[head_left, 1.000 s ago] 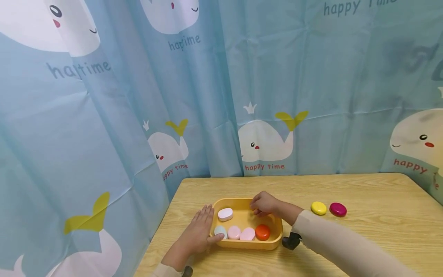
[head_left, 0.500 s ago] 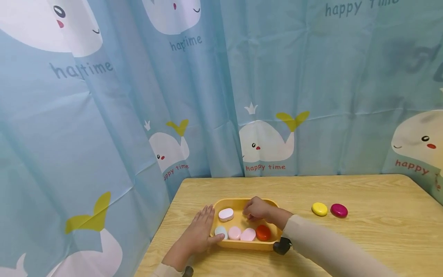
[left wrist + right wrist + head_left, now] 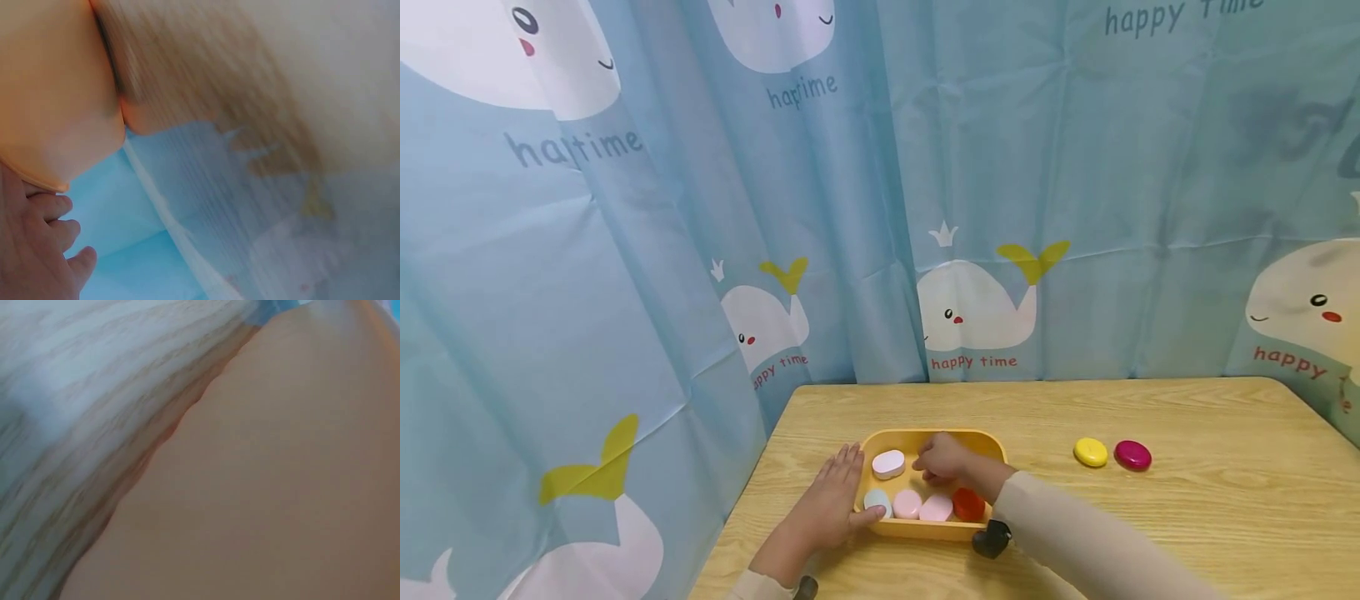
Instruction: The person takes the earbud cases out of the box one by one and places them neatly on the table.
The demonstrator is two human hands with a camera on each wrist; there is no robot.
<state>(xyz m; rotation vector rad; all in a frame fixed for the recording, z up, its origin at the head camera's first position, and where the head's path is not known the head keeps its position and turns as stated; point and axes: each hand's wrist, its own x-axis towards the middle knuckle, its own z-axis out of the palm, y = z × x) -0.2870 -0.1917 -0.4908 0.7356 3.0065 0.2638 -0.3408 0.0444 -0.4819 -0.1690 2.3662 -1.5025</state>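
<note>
A yellow-orange tray (image 3: 925, 531) with rounded corners stands on the table. My left hand (image 3: 831, 504) rests against its left end, fingers fairly straight, thumb over the front rim; in the left wrist view the left hand (image 3: 40, 240) touches the orange wall. My right hand (image 3: 946, 458) reaches inside, fingers bent; what lies beneath them is hidden. Along the tray's front lie a pale grey-blue rounded piece (image 3: 877, 502), a pink piece (image 3: 907, 503), another pink piece (image 3: 937, 507) and a red piece (image 3: 967, 505). A whitish oblong piece (image 3: 888, 464) sits at the back left.
Right of the tray, a yellow round piece (image 3: 1090, 452) and a magenta round piece (image 3: 1132, 455) lie on the wooden table (image 3: 1210, 500). A blue curtain (image 3: 865, 208) printed with whales hangs behind and to the left. The right wrist view shows mostly bare skin, close up.
My right hand has moved left inside the tray, from near its back right corner towards the middle. The left hand and the pieces in view have stayed put.
</note>
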